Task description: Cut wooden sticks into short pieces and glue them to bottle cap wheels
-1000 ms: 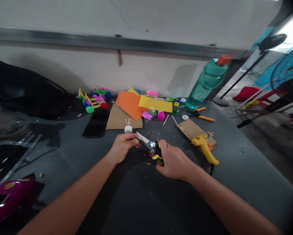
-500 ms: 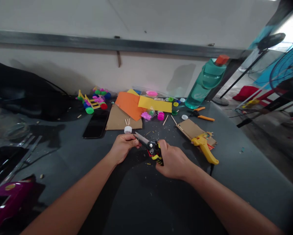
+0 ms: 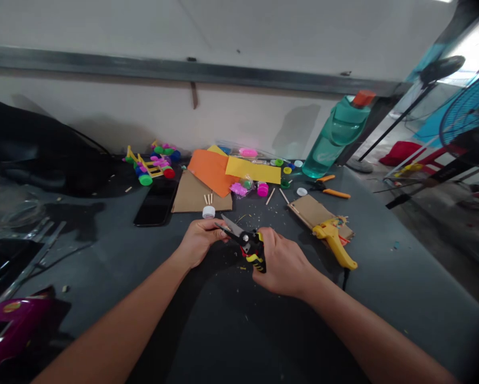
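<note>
My right hand (image 3: 285, 262) is wrapped round the black and yellow handles of a pair of snips (image 3: 245, 238). Their two pointed blades are parted and reach left to the fingertips of my left hand (image 3: 199, 240). That hand is closed in a pinch at the blades; whatever small piece it grips is hidden by the fingers. Just beyond it stands a white bottle cap (image 3: 208, 212). Short wooden sticks (image 3: 208, 199) lie behind the cap, on a piece of cardboard (image 3: 183, 197). Small cut scraps are scattered on the dark table (image 3: 223, 330) around the snips.
On the right lie a yellow glue gun (image 3: 335, 245), more cardboard (image 3: 309, 209) and orange-handled pliers (image 3: 333, 193). A green water bottle (image 3: 331, 138) stands near the wall. Orange paper (image 3: 209, 170), colourful caps (image 3: 262, 189) and a phone (image 3: 155, 205) fill the back; small wheeled toys (image 3: 147, 168) are at left.
The blades of the snips have spread wider at my left fingertips. Both hands have otherwise stayed nearly in place.
</note>
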Action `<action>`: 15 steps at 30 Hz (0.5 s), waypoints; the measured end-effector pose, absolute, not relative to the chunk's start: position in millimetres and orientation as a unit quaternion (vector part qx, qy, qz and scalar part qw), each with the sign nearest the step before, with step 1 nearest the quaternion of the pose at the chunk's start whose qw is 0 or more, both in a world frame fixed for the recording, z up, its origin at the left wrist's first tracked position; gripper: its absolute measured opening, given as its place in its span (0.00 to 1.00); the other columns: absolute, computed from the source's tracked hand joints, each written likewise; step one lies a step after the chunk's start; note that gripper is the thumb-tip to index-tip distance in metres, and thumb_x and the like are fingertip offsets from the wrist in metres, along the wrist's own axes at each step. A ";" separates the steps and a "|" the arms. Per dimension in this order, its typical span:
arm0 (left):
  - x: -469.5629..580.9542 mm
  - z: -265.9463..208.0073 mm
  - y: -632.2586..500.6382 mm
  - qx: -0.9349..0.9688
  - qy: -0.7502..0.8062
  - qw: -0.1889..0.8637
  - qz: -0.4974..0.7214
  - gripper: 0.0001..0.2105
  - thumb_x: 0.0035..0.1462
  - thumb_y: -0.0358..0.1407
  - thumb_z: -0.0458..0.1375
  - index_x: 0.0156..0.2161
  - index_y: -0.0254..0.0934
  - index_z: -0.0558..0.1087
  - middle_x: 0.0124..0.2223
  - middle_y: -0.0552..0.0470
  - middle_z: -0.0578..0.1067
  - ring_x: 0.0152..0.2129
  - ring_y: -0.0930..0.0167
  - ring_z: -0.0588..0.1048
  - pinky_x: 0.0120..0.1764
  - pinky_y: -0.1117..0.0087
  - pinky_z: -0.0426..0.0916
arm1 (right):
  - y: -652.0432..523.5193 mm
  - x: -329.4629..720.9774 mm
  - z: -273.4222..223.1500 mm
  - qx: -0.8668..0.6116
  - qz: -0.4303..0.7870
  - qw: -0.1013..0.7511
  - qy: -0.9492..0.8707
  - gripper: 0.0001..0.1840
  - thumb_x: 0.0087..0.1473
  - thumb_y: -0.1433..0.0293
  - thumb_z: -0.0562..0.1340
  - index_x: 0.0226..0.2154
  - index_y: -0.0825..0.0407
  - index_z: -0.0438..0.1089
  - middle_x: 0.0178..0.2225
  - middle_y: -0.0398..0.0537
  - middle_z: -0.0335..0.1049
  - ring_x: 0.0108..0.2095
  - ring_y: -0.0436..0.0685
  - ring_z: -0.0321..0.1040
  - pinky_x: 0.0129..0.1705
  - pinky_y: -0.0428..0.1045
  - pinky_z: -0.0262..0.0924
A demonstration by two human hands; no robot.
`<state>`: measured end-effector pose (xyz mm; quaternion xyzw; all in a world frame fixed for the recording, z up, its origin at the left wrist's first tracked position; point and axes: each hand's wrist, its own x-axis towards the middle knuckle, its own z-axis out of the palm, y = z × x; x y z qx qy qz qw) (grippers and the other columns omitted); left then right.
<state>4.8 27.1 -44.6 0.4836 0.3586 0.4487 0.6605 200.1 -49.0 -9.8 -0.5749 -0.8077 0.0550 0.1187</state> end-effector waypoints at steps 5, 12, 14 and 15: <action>5.3 -44.4 27.1 0.489 0.369 0.652 0.447 0.02 0.40 0.29 0.64 0.24 0.33 0.75 0.24 0.53 0.72 0.22 0.76 0.69 0.27 0.74 0.64 | -49.6 199.9 -9.5 -0.573 0.053 0.121 -0.809 0.25 0.40 0.63 0.55 0.42 0.56 0.55 0.35 0.54 0.64 0.33 0.59 0.64 0.31 0.50 0.54; 3.2 -46.1 26.3 0.507 0.373 0.638 0.444 0.03 0.41 0.31 0.64 0.25 0.32 0.76 0.24 0.53 0.73 0.22 0.75 0.69 0.28 0.74 0.64 | -49.4 199.0 -9.0 -0.575 0.065 0.110 -0.808 0.24 0.39 0.64 0.55 0.41 0.55 0.55 0.35 0.54 0.65 0.30 0.57 0.64 0.29 0.50 0.53; 2.6 -46.4 25.6 0.511 0.371 0.636 0.443 0.03 0.42 0.31 0.64 0.25 0.32 0.76 0.24 0.53 0.73 0.23 0.75 0.69 0.28 0.74 0.64 | -49.4 198.6 -8.8 -0.577 0.067 0.101 -0.808 0.23 0.39 0.64 0.55 0.40 0.55 0.55 0.34 0.53 0.65 0.28 0.57 0.64 0.28 0.49 0.52; 2.3 -46.4 25.3 0.513 0.368 0.636 0.443 0.03 0.42 0.30 0.64 0.26 0.33 0.76 0.24 0.53 0.73 0.23 0.75 0.69 0.28 0.74 0.64 | -49.5 198.4 -8.5 -0.576 0.070 0.095 -0.809 0.22 0.39 0.64 0.55 0.40 0.55 0.55 0.33 0.53 0.65 0.27 0.56 0.64 0.27 0.49 0.51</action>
